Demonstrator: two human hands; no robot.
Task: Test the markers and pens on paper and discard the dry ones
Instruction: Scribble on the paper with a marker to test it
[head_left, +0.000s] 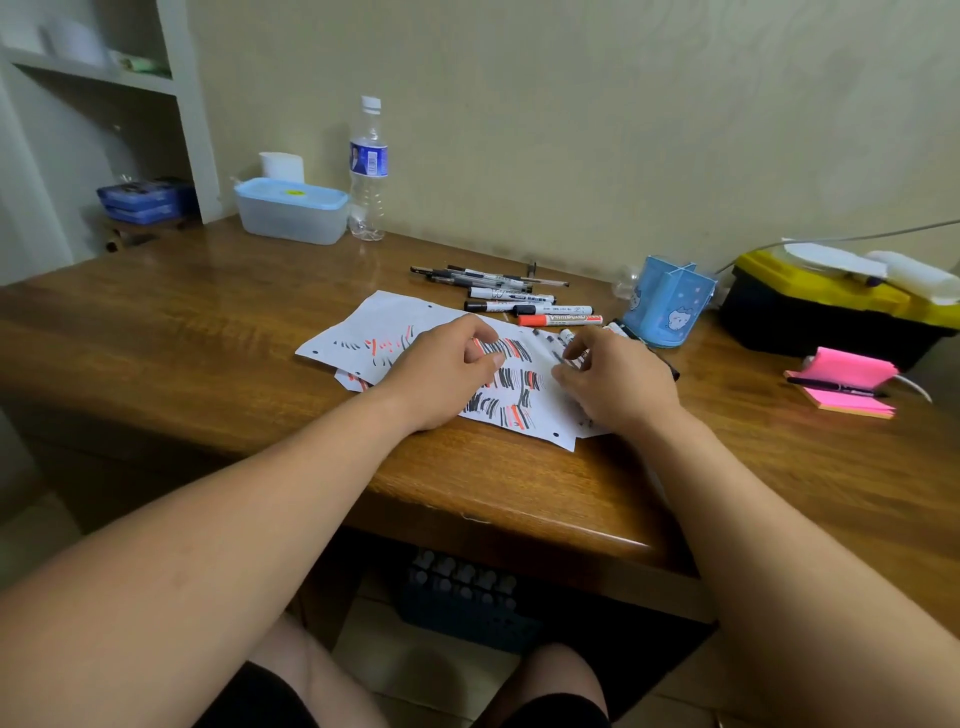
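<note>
A white paper (395, 312) covered in black and orange test strokes lies on the wooden desk (182, 332), with a second sheet under it. My left hand (441, 371) rests on the paper with its fingers curled, holding nothing. My right hand (618, 379) grips a dark pen (562, 358); its tip points left over the paper and its black end sticks out past the hand on the right. Behind the paper lies a pile of pens and markers (498, 283), with an orange marker (561, 319) nearest my right hand.
A blue pen holder (667, 301) stands right of the markers. Further right are a black and yellow toolbox (831, 306) and pink sticky notes (852, 366) with a pen on top. A water bottle (368, 171) and lidded container (291, 208) stand at the back. A dark crate (467, 597) sits under the desk.
</note>
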